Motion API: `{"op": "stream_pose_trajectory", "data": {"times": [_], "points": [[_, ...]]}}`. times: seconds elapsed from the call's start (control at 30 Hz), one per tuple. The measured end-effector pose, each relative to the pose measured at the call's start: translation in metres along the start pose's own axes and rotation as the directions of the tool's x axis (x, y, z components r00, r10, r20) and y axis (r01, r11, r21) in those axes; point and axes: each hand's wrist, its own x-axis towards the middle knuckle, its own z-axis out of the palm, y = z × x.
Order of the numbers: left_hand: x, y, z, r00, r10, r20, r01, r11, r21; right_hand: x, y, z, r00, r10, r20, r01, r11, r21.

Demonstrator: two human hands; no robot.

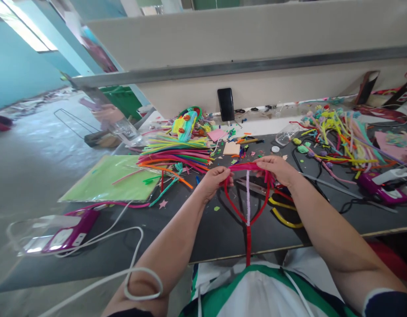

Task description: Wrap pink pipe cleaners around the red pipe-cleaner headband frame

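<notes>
My left hand point(219, 177) is closed on one end of the red band at the top of a frame point(243, 167), pinching it between thumb and fingers. My right hand point(276, 169) pinches the other end the same way, so the band stretches almost level between my two grips, held up over the table point(210, 235). From my hands two red sides curve down and meet in a point, and a pale strip point(248, 198) runs straight down the middle between them. Below the meeting point a single red stalk drops past the table's near edge toward my green and white clothing point(256, 293). A bunch of short red ends hangs just under my right fingers.

Scissors point(287, 224) lie on the table behind the frame, their blades passing behind the pale strip and their yellow handles near my right forearm. Beyond my left hand is a heap of coloured stems point(177, 152), with a green sheet point(107, 180) to its left. A phone point(226, 104) leans upright against the partition point(177, 94). Past my right hand lies a tangle of bright stems point(345, 136), with a purple device point(381, 189) near it. A white cord point(140, 269) loops across my left forearm.
</notes>
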Motion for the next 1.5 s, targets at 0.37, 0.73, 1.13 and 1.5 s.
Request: {"op": "stream_pose_trajectory", "data": {"times": [0.37, 0.73, 1.13, 1.5], "points": [[0.006, -0.004, 0.016, 0.997, -0.050, 0.066, 0.053, 0.998, -0.044, 0.002, 0.003, 0.009, 0.999, 0.029, -0.020, -0.031, 0.986, -0.162], [-0.020, 0.011, 0.034, 0.862, 0.444, -0.246, -0.342, 0.866, 0.364, 0.001, -0.004, -0.003, 0.990, -0.008, -0.141, 0.000, 0.998, -0.057], [-0.045, -0.010, 0.081, 0.955, 0.297, 0.008, -0.216, 0.676, 0.704, 0.004, 0.003, 0.004, 0.984, -0.057, -0.170, 0.049, 0.998, -0.046], [-0.044, 0.000, 0.075, 0.977, 0.200, 0.080, -0.137, 0.291, 0.947, 0.006, 0.004, 0.008, 0.981, -0.063, -0.183, 0.064, 0.998, 0.001]]}}
